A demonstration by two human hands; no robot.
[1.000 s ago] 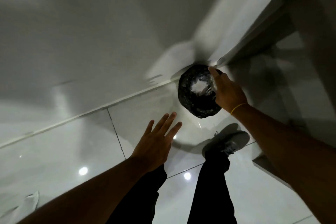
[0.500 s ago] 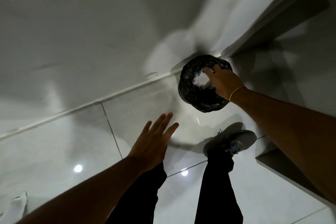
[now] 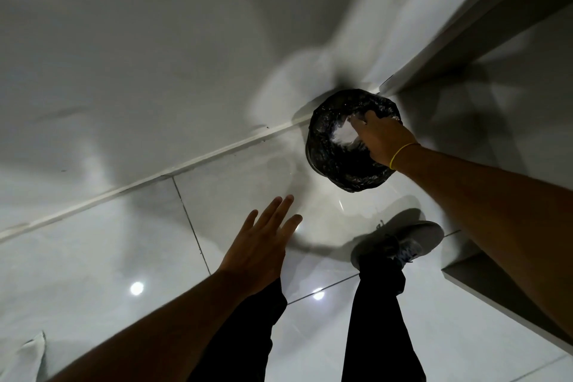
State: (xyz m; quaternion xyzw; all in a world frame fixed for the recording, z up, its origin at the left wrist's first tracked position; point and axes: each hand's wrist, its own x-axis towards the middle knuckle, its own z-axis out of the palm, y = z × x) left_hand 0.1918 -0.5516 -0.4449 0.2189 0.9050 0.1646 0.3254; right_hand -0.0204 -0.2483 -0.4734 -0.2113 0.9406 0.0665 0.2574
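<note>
**Head view: black-lined waste bin, with a hand at its mouth**

Location: we find the waste bin [image 3: 335, 164], lined with a black plastic bag, standing on the glossy floor tile [image 3: 235, 189]. It sits in the corner, against the wall [image 3: 155, 40] and just beside the door frame [image 3: 465, 40].

Contents: one white wad [image 3: 344, 135], paper or plastic; we cannot tell which.

Hands: the right hand [image 3: 383, 139], with a yellow band [image 3: 401, 152] at its wrist, dips its fingers into the bin mouth over the wad. We cannot tell whether they pinch the wad or the liner. The left hand [image 3: 260, 248] holds nothing, fingers straight and close together, above the floor and well apart from the bin.

Handling note: we judge the step to be taking hold inside the bin. We would gather the thin material in a full pinch and lift straight up. The left hand should steady the rim, since a light bin may tip or slide on slick tile.
</note>
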